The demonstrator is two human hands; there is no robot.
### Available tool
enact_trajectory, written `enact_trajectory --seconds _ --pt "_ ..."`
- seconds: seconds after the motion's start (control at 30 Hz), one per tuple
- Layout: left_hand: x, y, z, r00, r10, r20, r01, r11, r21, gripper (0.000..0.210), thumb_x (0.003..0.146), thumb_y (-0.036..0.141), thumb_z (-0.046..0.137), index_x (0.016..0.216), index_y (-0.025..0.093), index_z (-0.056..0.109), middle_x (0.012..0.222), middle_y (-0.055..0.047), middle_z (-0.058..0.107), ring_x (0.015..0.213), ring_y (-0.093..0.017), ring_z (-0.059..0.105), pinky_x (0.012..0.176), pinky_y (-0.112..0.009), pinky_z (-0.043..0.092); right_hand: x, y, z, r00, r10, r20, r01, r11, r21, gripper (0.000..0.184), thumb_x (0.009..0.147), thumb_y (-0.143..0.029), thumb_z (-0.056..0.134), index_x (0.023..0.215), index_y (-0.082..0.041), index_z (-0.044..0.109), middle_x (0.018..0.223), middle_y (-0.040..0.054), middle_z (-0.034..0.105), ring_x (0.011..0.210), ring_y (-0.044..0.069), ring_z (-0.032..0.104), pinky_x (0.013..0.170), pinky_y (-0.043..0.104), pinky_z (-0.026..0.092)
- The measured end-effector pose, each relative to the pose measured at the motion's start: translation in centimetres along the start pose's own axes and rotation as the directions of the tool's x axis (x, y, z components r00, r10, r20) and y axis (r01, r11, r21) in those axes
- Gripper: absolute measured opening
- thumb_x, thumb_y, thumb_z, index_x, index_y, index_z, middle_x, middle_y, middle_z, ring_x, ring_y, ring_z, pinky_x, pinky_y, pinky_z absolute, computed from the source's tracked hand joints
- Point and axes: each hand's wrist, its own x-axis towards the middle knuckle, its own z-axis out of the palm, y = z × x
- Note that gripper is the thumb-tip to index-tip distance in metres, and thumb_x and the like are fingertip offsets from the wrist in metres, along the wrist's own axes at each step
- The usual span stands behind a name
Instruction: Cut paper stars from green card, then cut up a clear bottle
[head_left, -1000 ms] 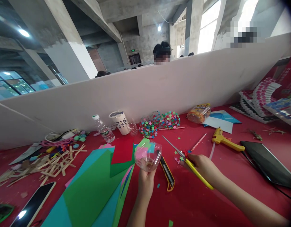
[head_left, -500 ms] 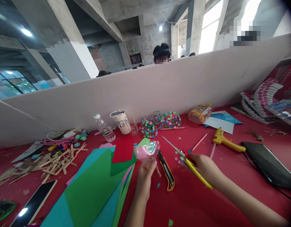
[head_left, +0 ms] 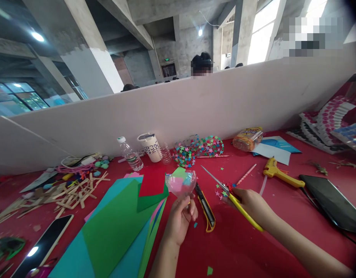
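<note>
My left hand (head_left: 182, 216) is closed around the narrow end of a clear plastic bottle top (head_left: 181, 182), its wide cut rim turned upward. The coloured paper shows through it. My right hand (head_left: 250, 204) grips scissors with yellow handles (head_left: 243, 213), and their blades (head_left: 214, 178) point away to the upper left. Small coloured stars (head_left: 221, 193) show by the blades and my right fingers; whether I hold them I cannot tell. Between my hands lies a yellow and black utility knife (head_left: 206, 208) on the red table (head_left: 224, 247).
Sheets of coloured paper (head_left: 117, 227) spread to the left, beside wooden sticks (head_left: 85, 189) and a phone (head_left: 46, 245). A water bottle (head_left: 131, 156), a cup (head_left: 152, 148) and star-covered bottle pieces (head_left: 211, 146) stand along the partition (head_left: 172, 112). A yellow glue gun (head_left: 282, 173) lies right.
My left hand has turned the bottle top more upright, its rim now facing up. My right hand still holds the scissors in much the same pose. The view has shifted slightly.
</note>
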Motion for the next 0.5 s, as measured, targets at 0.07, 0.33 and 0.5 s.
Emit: enact_trajectory --seconds 0.07,0.33,0.5 --pt "0.1 0.0 0.0 1.000 0.006 -0.016 -0.005 1.000 0.030 0.019 0.085 0.033 0.056 0.086 0.014 0.061 0.053 0.006 0.043 0.047 -0.008 0.040 0.052 -0.024 0.033 -0.1 0.0 0.0 1.000 0.000 -0.004 0.000 1.000 -0.005 0.040 0.089 -0.052 0.043 0.060 -0.024 0.044 0.053 0.0037 0.059 0.051 0.021 0.059 0.046 0.025 0.024" --pt "0.9 -1.4 -0.5 0.915 0.267 -0.304 -0.151 0.923 0.354 0.041 0.066 0.033 0.076 0.102 0.020 0.062 0.092 -0.003 0.064 0.083 -0.017 0.059 0.082 -0.029 0.043 -0.6 -0.4 -0.7 0.999 -0.044 -0.026 0.043 0.997 -0.069 0.034 0.085 -0.052 0.048 0.067 -0.024 0.040 0.057 0.0026 0.060 0.054 0.022 0.060 0.048 0.025 0.024" --pt "1.0 -2.4 -1.0 0.818 0.497 -0.289 -0.187 0.706 0.683 0.031 0.074 0.041 0.068 0.097 0.021 0.059 0.092 -0.006 0.064 0.088 -0.022 0.061 0.082 -0.032 0.045 -0.9 -1.0 -0.6 0.998 -0.056 -0.019 0.053 0.992 -0.110 0.033 0.086 -0.051 0.047 0.068 -0.024 0.043 0.059 0.0046 0.063 0.054 0.024 0.061 0.047 0.026 0.022"
